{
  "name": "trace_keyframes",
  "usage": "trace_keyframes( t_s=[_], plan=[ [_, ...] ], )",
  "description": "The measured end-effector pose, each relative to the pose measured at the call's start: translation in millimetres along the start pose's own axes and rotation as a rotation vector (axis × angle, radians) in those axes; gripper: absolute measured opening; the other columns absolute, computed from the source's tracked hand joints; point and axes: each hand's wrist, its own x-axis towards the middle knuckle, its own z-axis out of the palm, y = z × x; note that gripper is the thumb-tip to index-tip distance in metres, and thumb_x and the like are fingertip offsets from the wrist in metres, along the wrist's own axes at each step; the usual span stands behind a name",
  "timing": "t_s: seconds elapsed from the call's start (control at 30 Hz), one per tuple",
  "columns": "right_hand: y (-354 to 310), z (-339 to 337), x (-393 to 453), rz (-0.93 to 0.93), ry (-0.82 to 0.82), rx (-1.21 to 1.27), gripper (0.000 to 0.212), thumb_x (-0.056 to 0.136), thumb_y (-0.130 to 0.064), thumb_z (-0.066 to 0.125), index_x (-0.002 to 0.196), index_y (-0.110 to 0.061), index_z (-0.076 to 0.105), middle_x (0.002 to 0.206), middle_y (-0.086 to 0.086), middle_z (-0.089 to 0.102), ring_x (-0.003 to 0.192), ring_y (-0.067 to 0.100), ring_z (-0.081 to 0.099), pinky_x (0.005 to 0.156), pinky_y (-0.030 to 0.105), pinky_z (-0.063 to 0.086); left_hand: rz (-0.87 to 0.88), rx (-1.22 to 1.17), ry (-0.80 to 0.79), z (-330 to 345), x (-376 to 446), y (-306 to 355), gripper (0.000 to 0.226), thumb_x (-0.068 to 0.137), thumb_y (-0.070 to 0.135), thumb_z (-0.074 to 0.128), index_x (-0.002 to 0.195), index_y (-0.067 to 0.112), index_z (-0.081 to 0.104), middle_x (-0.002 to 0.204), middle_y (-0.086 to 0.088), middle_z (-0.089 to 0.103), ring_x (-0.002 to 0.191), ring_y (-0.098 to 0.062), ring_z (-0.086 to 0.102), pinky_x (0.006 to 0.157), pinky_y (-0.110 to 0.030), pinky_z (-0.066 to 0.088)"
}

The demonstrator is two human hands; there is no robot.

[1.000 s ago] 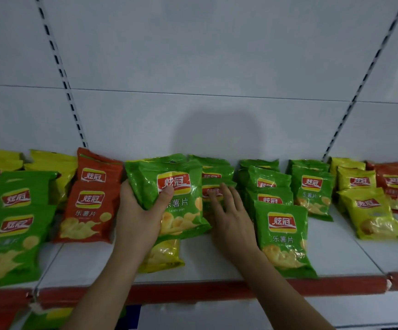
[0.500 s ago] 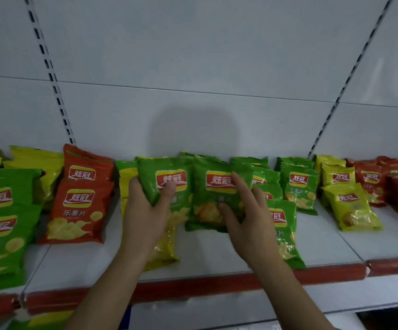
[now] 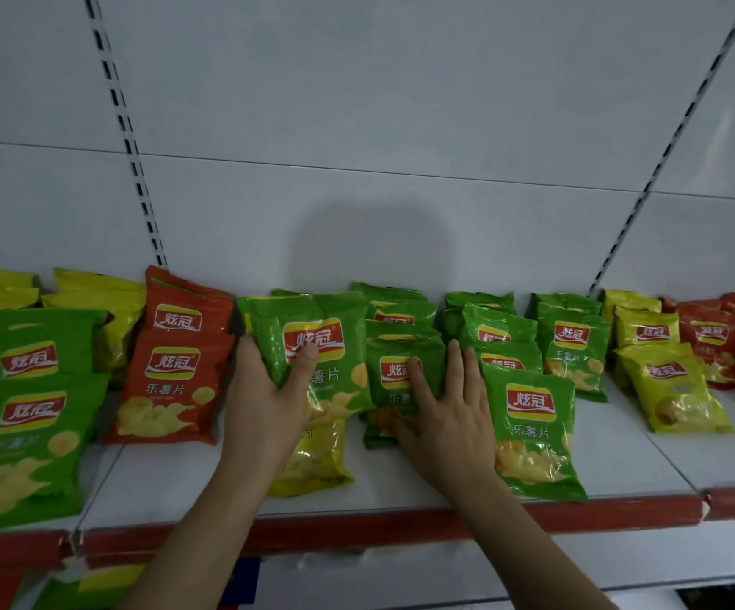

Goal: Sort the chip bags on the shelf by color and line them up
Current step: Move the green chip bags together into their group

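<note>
My left hand [image 3: 264,398] grips a green chip bag [image 3: 313,341] by its left edge, thumb on the red logo, holding it tilted above a yellow bag [image 3: 313,460] that lies on the shelf. Fingers straight and spread, my right hand [image 3: 449,411] presses flat on a smaller-looking green bag [image 3: 394,367] at the front of a row of green bags [image 3: 401,314]. Another green bag [image 3: 533,433] lies just right of that hand. Two red bags [image 3: 172,380] stand left of my left hand.
Green bags [image 3: 27,433] and yellow bags [image 3: 93,297] fill the far left. More green bags [image 3: 572,341], yellow bags [image 3: 669,389] and red bags [image 3: 709,341] sit to the right. The white shelf [image 3: 401,482] has a red front strip [image 3: 401,528]. A slotted upright [image 3: 137,169] runs up the back wall.
My right hand has lowered the green bag it held up beside the left one onto the front of the green row. The left hand still holds its green bag.
</note>
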Motion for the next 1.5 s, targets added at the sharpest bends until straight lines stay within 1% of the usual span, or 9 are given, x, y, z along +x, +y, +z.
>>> trace_keyframes(
  t_s=[0.23, 0.37, 0.5, 0.63, 0.73, 0.8, 1.0, 1.27, 1.5],
  plan=[
    [-2, -7, 6, -0.020, -0.055, 0.047, 0.090, 0.095, -0.075, 0.041, 0.168, -0.027, 0.018, 0.177, 0.014, -0.005, 0.163, 0.036, -0.011, 0.129, 0.056, 0.022, -0.014, -0.042, -0.052, 10, -7, 2, 0.027, 0.103, 0.031, 0.063, 0.128, 0.026, 0.053, 0.113, 0.014, 0.068, 0.088, 0.017, 0.064, 0.064, -0.004, 0.047],
    [3, -35, -3, 0.001, 0.120, 0.414, 0.070, 0.102, -0.050, 0.052, 0.165, -0.025, 0.032, 0.170, 0.005, 0.030, 0.157, 0.028, 0.029, 0.119, 0.054, 0.042, -0.047, -0.095, -0.089, 21, -13, 1, 0.023, 0.106, 0.018, 0.058, 0.129, 0.021, 0.054, 0.112, 0.016, 0.067, 0.086, 0.018, 0.063, 0.063, -0.004, 0.046],
    [-9, -72, -10, 0.008, 0.040, 0.861, 0.080, 0.097, -0.070, 0.054, 0.165, -0.047, 0.019, 0.162, -0.015, 0.039, 0.130, 0.008, 0.058, 0.100, 0.035, 0.056, -0.012, -0.068, -0.172, 40, -24, 5, 0.023, 0.106, 0.027, 0.059, 0.128, 0.029, 0.052, 0.113, 0.018, 0.069, 0.096, 0.011, 0.065, 0.075, -0.013, 0.049],
    [-1, -64, -18, -0.026, 0.073, 0.712, 0.077, 0.097, -0.048, 0.069, 0.162, -0.049, 0.028, 0.165, -0.005, 0.034, 0.127, 0.009, 0.056, 0.095, 0.043, 0.061, 0.125, 0.116, -0.202, 57, -36, 8, 0.058, 0.100, 0.036, 0.066, 0.150, 0.027, 0.038, 0.126, 0.016, 0.065, 0.114, 0.001, 0.066, 0.086, -0.013, 0.053],
    [11, -49, -28, 0.005, 0.121, 0.525, 0.073, 0.098, -0.038, 0.072, 0.162, -0.038, 0.037, 0.164, 0.004, 0.034, 0.120, 0.004, 0.050, 0.086, 0.037, 0.063, 0.485, 0.508, -0.149, 60, -34, -5, 0.079, 0.096, 0.035, 0.073, 0.161, 0.014, 0.033, 0.154, -0.008, 0.048, 0.144, -0.023, 0.044, 0.115, -0.039, 0.044],
    [17, -39, -34, -0.001, 0.108, 0.437, 0.071, 0.098, -0.036, 0.073, 0.161, -0.031, 0.041, 0.161, 0.011, 0.038, 0.122, 0.022, 0.061, 0.084, 0.044, 0.064, 0.607, 0.767, -0.161, 59, -33, -11, 0.071, 0.096, 0.042, 0.071, 0.157, 0.016, 0.045, 0.162, -0.015, 0.039, 0.156, -0.035, 0.027, 0.121, -0.055, 0.035],
    [23, -23, -43, -0.075, 0.096, 0.089, 0.070, 0.097, -0.062, 0.057, 0.156, -0.026, 0.051, 0.169, 0.021, 0.030, 0.161, 0.043, 0.012, 0.124, 0.065, 0.025, 0.601, 1.160, -0.289, 65, -45, -32, 0.068, 0.100, 0.058, 0.052, 0.157, 0.021, 0.047, 0.174, -0.014, 0.019, 0.162, -0.041, 0.000, 0.123, -0.068, 0.015],
    [28, -19, -44, -0.091, 0.026, 0.042, 0.075, 0.099, -0.069, 0.044, 0.163, -0.032, 0.038, 0.175, 0.017, 0.015, 0.163, 0.041, -0.001, 0.127, 0.064, 0.018, 0.568, 1.240, -0.257, 65, -47, -37, 0.070, 0.103, 0.061, 0.044, 0.161, 0.021, 0.041, 0.175, -0.014, 0.014, 0.161, -0.041, -0.002, 0.123, -0.069, 0.014],
    [3, -29, -45, -0.109, 0.121, 0.117, 0.070, 0.098, -0.058, 0.058, 0.156, -0.019, 0.051, 0.172, 0.020, 0.024, 0.162, 0.041, 0.009, 0.124, 0.065, 0.024, 0.573, 1.099, -0.100, 27, -39, -45, 0.065, 0.103, 0.054, 0.047, 0.158, 0.018, 0.046, 0.170, -0.014, 0.030, 0.161, -0.038, 0.014, 0.123, -0.066, 0.019]
  ],
)
